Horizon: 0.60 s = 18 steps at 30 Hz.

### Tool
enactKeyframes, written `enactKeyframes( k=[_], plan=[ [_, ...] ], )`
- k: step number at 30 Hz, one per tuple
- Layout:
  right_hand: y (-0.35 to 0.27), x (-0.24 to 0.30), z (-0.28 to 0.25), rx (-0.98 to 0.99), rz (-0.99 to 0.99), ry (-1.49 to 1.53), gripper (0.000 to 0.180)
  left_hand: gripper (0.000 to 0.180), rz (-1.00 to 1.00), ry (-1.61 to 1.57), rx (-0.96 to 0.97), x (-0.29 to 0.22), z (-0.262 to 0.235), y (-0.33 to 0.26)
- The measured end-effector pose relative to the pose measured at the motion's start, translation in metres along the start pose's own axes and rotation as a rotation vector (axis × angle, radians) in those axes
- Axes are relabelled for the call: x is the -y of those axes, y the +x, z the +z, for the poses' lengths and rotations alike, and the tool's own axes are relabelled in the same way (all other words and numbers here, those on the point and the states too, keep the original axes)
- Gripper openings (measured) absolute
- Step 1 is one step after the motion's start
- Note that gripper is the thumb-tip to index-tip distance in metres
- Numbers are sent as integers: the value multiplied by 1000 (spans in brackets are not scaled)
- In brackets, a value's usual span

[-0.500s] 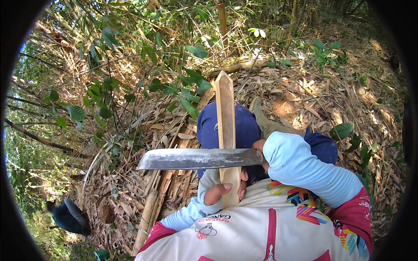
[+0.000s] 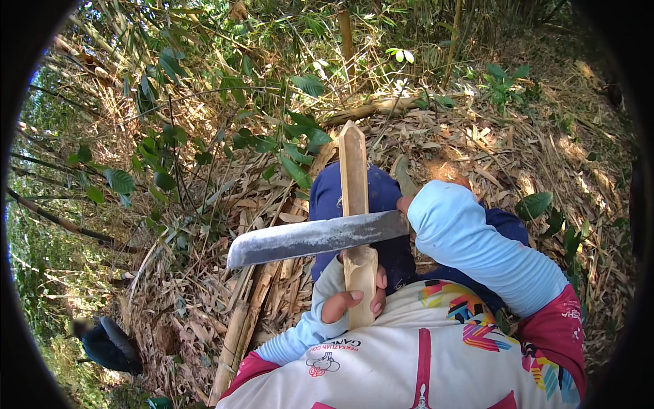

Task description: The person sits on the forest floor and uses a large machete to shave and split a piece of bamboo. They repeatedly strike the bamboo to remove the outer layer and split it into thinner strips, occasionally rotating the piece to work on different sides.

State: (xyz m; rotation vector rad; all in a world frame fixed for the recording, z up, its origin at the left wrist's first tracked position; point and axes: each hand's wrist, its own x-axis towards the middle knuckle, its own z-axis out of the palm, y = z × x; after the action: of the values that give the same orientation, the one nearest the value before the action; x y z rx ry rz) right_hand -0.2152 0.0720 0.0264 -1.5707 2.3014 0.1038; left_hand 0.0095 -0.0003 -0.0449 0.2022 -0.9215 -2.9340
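A flat strip of split bamboo point(image 2: 353, 174), pointed at its far end, stands out in front of my body over my blue-trousered knee point(image 2: 323, 194). Its near end is gripped by my left hand point(image 2: 336, 307), thumb on one side and fingers on the other. A pale, shaved patch shows just above that grip. Across the strip lies the wide grey blade of a machete point(image 2: 306, 242), its tip to the left and lower than its handle end. My right hand point(image 2: 405, 204) is closed at the handle end; the light blue sleeve hides most of the hand and the handle.
Dry bamboo leaves point(image 2: 490, 160) cover the ground. Split bamboo lengths point(image 2: 235, 341) lie at my left, and a fallen stem point(image 2: 375, 109) lies ahead. Green leafy stems point(image 2: 296, 160) reach in from the left. Another person point(image 2: 109, 346) is low at the far left.
The machete has tilted: its handle end moved up and away with my right hand, while the tip dropped and shifted slightly right. My left hand keeps its hold on the strip.
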Motion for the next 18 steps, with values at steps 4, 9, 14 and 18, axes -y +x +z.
enactKeyframes(
  k=[4, 9, 14, 18],
  plan=[
    [5, -1, -32, -39, 61, -24, 27, 43, 27, 10, -77, -5, 9, -3],
    [28, -16, -31, 108, 170, 16, 28, 43, -9, -64, 35, -2, -2, 0],
    [39, -13, -82, 293, 217, -68, 42, 47, 23, -87, -33, 2, -1, -2],
    [63, -30, -83, 130, 329, -54, 34, 52, 28, -103, 3, 3, -5, -6]
  ],
)
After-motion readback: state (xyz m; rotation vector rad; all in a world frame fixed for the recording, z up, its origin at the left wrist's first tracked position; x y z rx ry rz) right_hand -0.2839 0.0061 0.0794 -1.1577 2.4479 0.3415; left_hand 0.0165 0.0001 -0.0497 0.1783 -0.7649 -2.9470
